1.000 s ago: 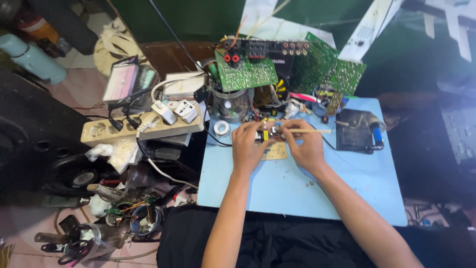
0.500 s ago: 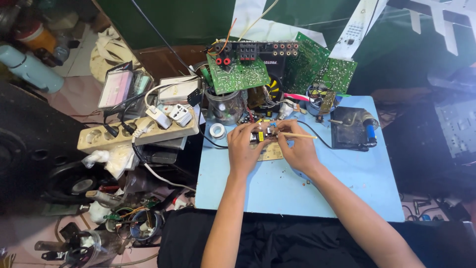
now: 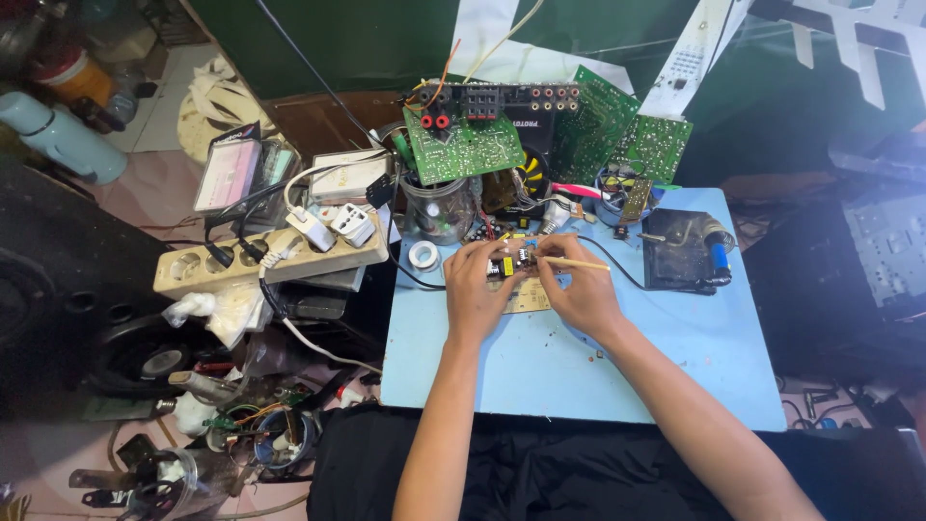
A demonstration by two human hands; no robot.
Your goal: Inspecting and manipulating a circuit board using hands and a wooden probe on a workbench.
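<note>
My left hand [image 3: 476, 287] and my right hand [image 3: 574, 287] meet over a small tan circuit board [image 3: 521, 289] on a light blue table [image 3: 579, 371]. Both hands pinch at small parts on the board's top edge. My right hand also holds a thin light stick-like tool [image 3: 581, 262] that points to the right. A black wire runs from the board toward a dark soldering stand [image 3: 680, 251] at the right.
Green circuit boards [image 3: 463, 145] and a black connector panel are stacked at the table's back edge, with a glass jar [image 3: 436, 207] and a roll of tape [image 3: 422, 255]. A beige power strip [image 3: 270, 256] with plugs lies at the left over cluttered wires and tools. A black speaker stands far left.
The view has shifted slightly. Both hands stay on the small board, with only small finger movements.
</note>
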